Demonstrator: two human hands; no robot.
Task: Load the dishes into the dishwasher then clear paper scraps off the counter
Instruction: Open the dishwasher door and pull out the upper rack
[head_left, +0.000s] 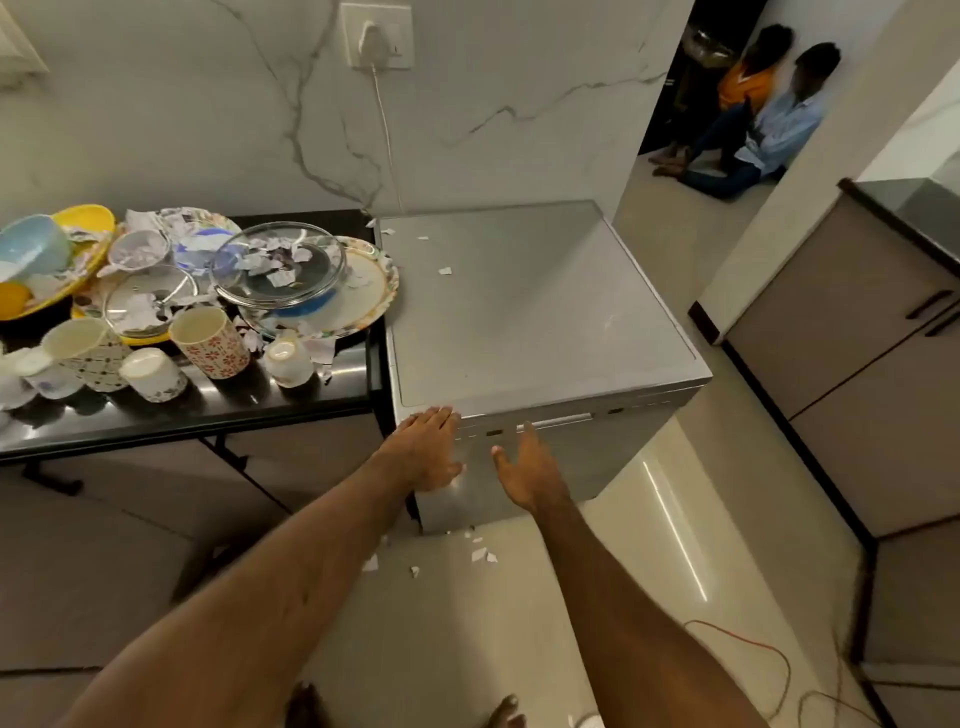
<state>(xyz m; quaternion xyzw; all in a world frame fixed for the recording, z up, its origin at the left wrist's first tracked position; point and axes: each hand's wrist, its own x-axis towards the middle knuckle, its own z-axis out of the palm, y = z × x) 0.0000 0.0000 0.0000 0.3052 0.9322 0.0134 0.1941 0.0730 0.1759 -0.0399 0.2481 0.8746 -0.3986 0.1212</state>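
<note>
Dishwasher (519, 301): door closed, just R of worktop (208, 410). Dishes (208, 343): piled on worktop. Paper scraps (445, 270): over dishes, dishwasher top, floor. L hand (428, 449): fingers straight, flat on dishwasher's front top edge. R hand (530, 470): open, fingertips near door handle.

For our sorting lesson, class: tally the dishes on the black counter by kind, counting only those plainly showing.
Cups and mugs: 5
Bowls: 3
Plates: 4
Glass lids: 1
Total: 13. Stacking and paper scraps may hide more, and something cut off at the left edge is not counted.
</note>
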